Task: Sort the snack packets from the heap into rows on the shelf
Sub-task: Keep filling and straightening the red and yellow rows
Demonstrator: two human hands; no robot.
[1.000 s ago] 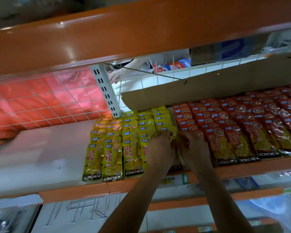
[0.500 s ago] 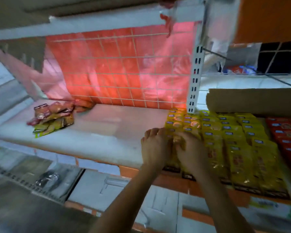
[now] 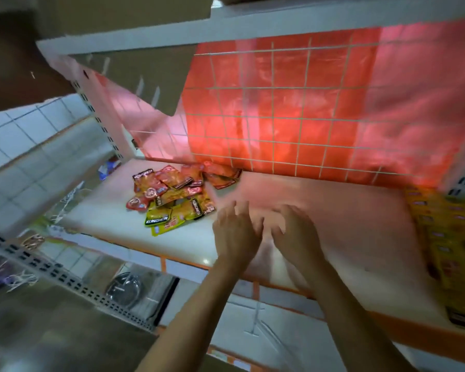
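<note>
Hovering empty and loosely splayed, left hand (image 3: 236, 233) and right hand (image 3: 293, 233) hang beside the heap of glossy red and yellow snack packets (image 3: 172, 196) lying back-left on the white shelf (image 3: 341, 226), likely light, limp, slippery, best pinched at sealed edges.

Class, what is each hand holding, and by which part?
Nothing: the left hand and right hand are both empty, fingers loosely spread above the shelf.

Heap packets (image 3: 172, 194): glossy plastic film
Shelf (image 3: 346, 237): smooth, faintly shiny white board
Back grid (image 3: 271, 108): thin wire
Backing sheet (image 3: 414, 103): translucent red plastic
</note>
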